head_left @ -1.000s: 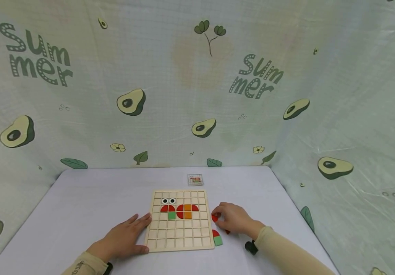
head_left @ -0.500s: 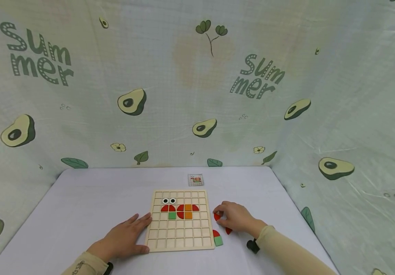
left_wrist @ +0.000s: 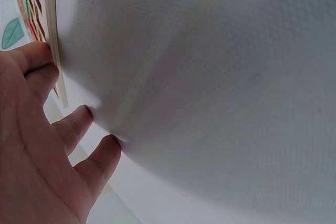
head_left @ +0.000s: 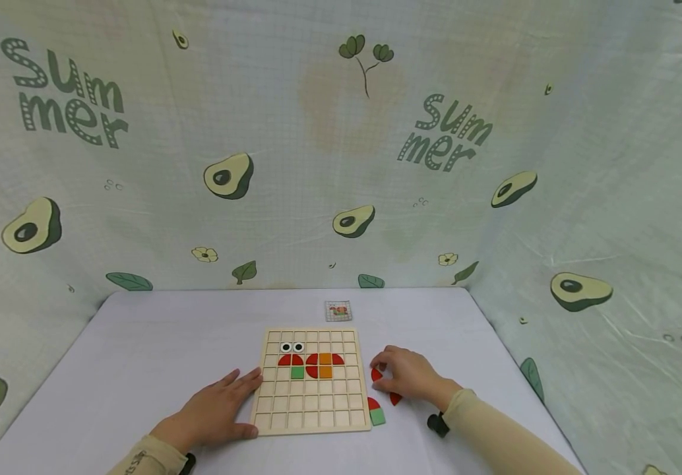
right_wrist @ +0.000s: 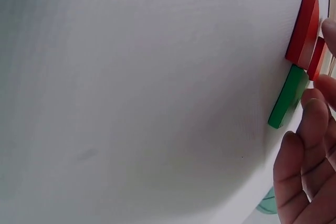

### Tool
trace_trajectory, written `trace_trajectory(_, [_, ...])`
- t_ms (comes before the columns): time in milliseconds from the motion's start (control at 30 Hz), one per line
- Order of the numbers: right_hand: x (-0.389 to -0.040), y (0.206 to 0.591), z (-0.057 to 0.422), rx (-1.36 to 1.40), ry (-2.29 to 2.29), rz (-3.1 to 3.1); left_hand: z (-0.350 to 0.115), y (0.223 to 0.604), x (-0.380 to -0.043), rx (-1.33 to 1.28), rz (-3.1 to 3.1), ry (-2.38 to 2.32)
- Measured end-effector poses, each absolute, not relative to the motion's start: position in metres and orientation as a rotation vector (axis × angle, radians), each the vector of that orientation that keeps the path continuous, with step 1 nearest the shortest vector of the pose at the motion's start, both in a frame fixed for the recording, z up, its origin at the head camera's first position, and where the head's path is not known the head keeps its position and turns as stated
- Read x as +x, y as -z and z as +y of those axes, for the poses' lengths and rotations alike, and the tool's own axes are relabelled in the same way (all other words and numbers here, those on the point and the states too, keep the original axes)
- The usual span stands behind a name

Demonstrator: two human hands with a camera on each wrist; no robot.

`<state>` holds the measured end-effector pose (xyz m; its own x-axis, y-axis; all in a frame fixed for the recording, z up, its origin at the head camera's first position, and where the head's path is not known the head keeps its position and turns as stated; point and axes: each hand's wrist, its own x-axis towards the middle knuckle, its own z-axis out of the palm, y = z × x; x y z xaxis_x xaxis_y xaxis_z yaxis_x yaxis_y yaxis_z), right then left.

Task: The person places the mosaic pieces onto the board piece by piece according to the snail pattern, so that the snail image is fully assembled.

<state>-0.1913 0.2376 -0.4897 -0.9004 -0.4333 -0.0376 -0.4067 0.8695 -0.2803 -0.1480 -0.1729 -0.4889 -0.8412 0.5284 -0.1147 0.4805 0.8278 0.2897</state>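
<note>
My left hand lies with fingers spread on the table, fingertips touching the left edge of a wooden grid board. In the left wrist view, the fingers look straight. Right of the board, my right hand bends thumb and forefinger about a red rounded piece, which it seems to pinch. Another red piece peeks out under that hand. In the right wrist view, a red block and a green block lie close to the fingertips.
On the board sit two eye tiles, several red pieces, orange squares and a green square. A red quarter piece and green square piece lie by its right edge. A small picture card is behind it.
My right hand has shifted slightly right, away from the board, and the red piece at its fingertips has shifted with it. More of the red piece under the hand shows. The left hand stays put.
</note>
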Motion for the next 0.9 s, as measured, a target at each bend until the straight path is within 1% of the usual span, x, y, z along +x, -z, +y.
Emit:
trace_trajectory(233, [-0.1923,0.4891,0.2360,-0.710,0.418,2.936,-0.1725,0.4913,-0.1491,0.753,2.825,-0.340])
trace_trajectory(533, [-0.1926,0.4836,0.2357,-0.564,0.548,2.942,-0.1721,0.4885,-0.1486,0.764,2.828,-0.331])
trace_trajectory(900, [-0.1889,0.4828,0.2397,-0.519,0.557,2.928,-0.1719,0.4882,-0.1479,0.770,2.827,-0.349])
